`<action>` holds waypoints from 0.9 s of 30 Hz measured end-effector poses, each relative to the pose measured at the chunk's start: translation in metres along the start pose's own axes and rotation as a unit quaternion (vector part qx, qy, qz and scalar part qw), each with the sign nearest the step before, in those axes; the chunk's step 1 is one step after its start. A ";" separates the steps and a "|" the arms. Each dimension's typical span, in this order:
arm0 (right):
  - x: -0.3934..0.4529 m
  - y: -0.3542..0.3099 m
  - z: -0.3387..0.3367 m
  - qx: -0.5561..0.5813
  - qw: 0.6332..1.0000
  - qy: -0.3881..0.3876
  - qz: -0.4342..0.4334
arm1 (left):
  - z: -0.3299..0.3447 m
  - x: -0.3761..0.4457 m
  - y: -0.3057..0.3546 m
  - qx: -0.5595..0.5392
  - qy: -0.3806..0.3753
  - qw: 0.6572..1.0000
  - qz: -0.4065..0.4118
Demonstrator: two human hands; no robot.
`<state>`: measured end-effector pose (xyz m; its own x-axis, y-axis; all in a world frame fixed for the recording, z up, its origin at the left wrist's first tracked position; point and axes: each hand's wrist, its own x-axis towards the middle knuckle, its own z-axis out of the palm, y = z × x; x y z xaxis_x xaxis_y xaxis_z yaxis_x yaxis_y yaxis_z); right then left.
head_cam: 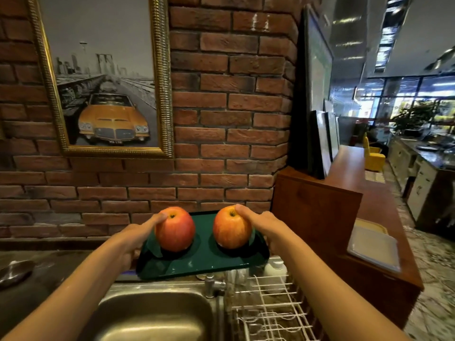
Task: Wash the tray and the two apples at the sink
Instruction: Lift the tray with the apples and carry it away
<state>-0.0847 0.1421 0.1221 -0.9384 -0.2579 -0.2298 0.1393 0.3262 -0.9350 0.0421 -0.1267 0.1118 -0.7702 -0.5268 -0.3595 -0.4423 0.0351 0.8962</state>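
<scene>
Head view: dark green flat tray (202, 263), glossy, held level above steel sink (157, 316) back edge. Left hand (134, 238) & right hand (270, 230) grip tray ends, thumbs steadying two round red-orange apples (175, 228) (232, 227) on it. White wire rack (273, 313) right. Brick wall (229, 119), gilt-framed car picture (105, 77) behind; plate text unreadable.

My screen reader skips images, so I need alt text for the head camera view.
Two hands hold a dark green tray by its sides above a steel sink: the left hand steadies the left apple, the right hand the right apple. A brick wall stands behind.
</scene>
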 end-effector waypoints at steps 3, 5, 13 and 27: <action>0.001 0.008 -0.039 -0.006 1.000 -0.004 -0.009 | 0.041 -0.015 0.001 -0.033 0.013 0.999 0.006; 0.002 0.014 -0.063 -0.012 1.000 -0.009 -0.008 | 0.065 -0.024 0.002 -0.038 0.023 0.999 0.002; 0.003 0.039 -0.123 -0.014 1.000 -0.019 0.012 | 0.128 -0.046 0.009 -0.040 0.033 0.998 -0.025; 0.025 0.077 -0.157 -0.010 0.998 -0.002 0.058 | 0.176 -0.025 0.015 -0.012 0.015 0.999 -0.037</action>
<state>-0.1468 0.3037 0.0871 -0.9151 -0.2211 -0.3371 0.2403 0.3722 -0.8965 -0.0260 0.0364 0.0887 -0.7215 -0.5518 -0.4183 -0.4870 -0.0250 0.8730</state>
